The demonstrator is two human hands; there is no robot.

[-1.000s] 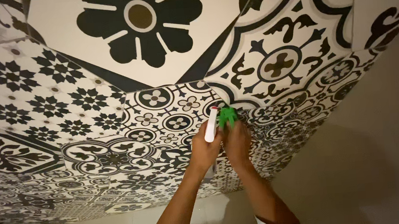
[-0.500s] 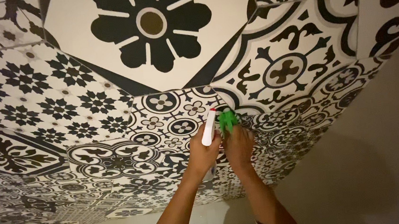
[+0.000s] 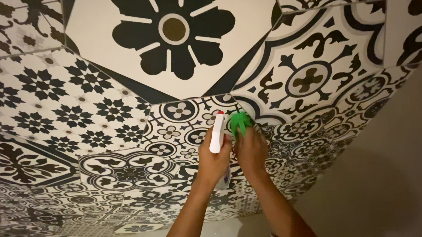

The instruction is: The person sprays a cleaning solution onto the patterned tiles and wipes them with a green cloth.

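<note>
Gripping a spray bottle (image 3: 217, 133) in left hand (image 3: 213, 161), right hand (image 3: 250, 150) clutching green scrubber (image 3: 239, 122) pressed against patterned tiles (image 3: 95, 112), nozzle aimed there.

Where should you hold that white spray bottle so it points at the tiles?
Probably around the narrow neck under the white spray bottle head, coming from below, as the left hand does. Its red-tipped nozzle faces the black-and-white patterned tiles, with the body hanging below the hand.
</note>
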